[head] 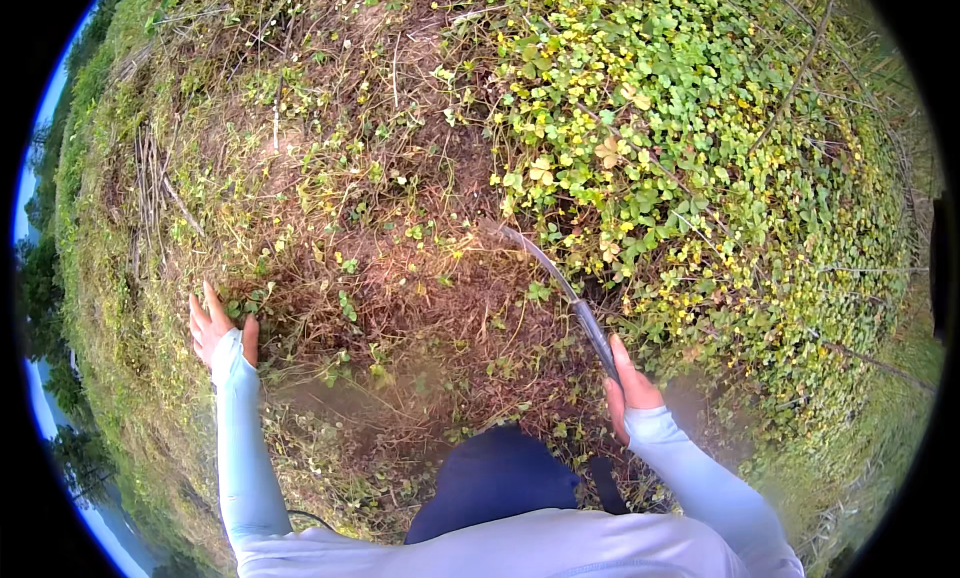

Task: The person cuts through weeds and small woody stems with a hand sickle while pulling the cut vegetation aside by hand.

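Note:
My right hand [631, 392] grips the dark handle of a hand tool with a curved metal head, which looks like a sickle [551, 267]. The tool slants up and left, and its tip lies over bare soil and cut stems beside the edge of a dense mat of green and yellow leafy plants [645, 143]. On the left, my left hand [220, 325] is spread with its thumb apart, beside a small heap of pulled plants and dry stems [292, 315]. Nothing is seen held in it. Whether its fingertips touch the plants cannot be told.
Dry sticks [150, 195] lie on the ground at the far left. A long woody stem [799, 72] crosses the plants at the upper right, and another [862, 357] lies at the right. My bent knee in dark cloth [502, 480] is at the bottom centre. Trees stand beyond the left edge.

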The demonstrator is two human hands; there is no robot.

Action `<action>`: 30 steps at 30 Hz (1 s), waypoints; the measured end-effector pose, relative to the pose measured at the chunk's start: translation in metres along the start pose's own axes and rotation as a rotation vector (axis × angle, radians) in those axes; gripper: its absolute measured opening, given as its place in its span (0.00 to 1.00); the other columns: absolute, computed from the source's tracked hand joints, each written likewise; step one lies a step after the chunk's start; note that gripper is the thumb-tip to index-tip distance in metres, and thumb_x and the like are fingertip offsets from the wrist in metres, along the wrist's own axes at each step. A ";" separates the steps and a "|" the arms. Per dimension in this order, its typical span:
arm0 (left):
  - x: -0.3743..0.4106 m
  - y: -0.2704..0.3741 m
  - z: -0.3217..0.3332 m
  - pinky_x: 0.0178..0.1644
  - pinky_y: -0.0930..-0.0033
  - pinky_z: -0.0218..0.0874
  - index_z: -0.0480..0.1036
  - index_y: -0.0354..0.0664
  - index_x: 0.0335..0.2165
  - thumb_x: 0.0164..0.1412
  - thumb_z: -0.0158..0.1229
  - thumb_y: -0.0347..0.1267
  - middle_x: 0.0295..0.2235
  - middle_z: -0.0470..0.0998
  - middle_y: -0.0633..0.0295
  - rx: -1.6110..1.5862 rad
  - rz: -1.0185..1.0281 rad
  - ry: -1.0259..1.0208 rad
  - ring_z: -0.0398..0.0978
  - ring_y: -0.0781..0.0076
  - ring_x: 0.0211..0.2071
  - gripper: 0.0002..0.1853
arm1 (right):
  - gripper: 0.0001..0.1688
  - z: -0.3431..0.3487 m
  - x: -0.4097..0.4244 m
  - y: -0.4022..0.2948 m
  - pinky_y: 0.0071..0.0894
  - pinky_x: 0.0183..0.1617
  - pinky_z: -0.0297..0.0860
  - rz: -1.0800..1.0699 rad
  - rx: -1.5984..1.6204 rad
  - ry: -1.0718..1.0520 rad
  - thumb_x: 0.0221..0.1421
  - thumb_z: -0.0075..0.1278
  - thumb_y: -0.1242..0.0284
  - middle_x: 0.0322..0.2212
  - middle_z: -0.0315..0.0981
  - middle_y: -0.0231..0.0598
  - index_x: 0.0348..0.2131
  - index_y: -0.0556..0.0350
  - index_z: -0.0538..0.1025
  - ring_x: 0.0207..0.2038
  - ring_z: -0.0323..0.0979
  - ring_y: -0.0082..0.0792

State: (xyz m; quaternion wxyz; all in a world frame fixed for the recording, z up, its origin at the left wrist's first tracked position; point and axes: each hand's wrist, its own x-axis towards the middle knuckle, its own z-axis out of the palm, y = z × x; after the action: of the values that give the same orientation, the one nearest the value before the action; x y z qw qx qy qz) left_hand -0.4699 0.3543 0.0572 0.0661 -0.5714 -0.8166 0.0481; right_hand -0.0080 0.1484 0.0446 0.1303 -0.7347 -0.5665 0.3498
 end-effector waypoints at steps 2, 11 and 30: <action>-0.023 0.075 -0.006 0.59 0.44 0.39 0.49 0.54 0.59 0.45 0.59 0.33 0.60 0.48 0.49 -0.188 0.317 0.078 0.47 0.47 0.60 0.43 | 0.40 -0.020 0.028 0.005 0.43 0.23 0.65 -0.028 -0.354 0.066 0.52 0.47 0.75 0.21 0.64 0.46 0.60 0.32 0.51 0.20 0.67 0.47; -0.074 0.191 -0.015 0.55 0.53 0.48 0.72 0.43 0.41 0.49 0.54 0.27 0.49 0.64 0.50 -0.708 0.701 0.004 0.61 0.53 0.51 0.17 | 0.38 -0.096 -0.282 0.179 0.43 0.15 0.61 0.278 -0.851 0.032 0.44 0.53 0.76 0.15 0.60 0.42 0.55 0.30 0.63 0.11 0.62 0.44; -0.160 0.295 -0.024 0.50 0.64 0.56 0.72 0.39 0.32 0.54 0.53 0.27 0.43 0.69 0.57 -0.925 0.906 -0.222 0.65 0.62 0.46 0.06 | 0.35 -0.142 -0.332 0.204 0.38 0.12 0.60 0.505 -1.021 0.112 0.48 0.52 0.72 0.13 0.57 0.37 0.54 0.22 0.63 0.10 0.62 0.38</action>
State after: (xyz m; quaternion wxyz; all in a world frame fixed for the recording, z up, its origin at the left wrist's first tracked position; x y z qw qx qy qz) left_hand -0.1381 0.3051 0.0265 -0.2976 -0.8200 -0.4335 -0.2262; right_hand 0.1996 -0.1950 0.1490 -0.2989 -0.8345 -0.4628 0.0128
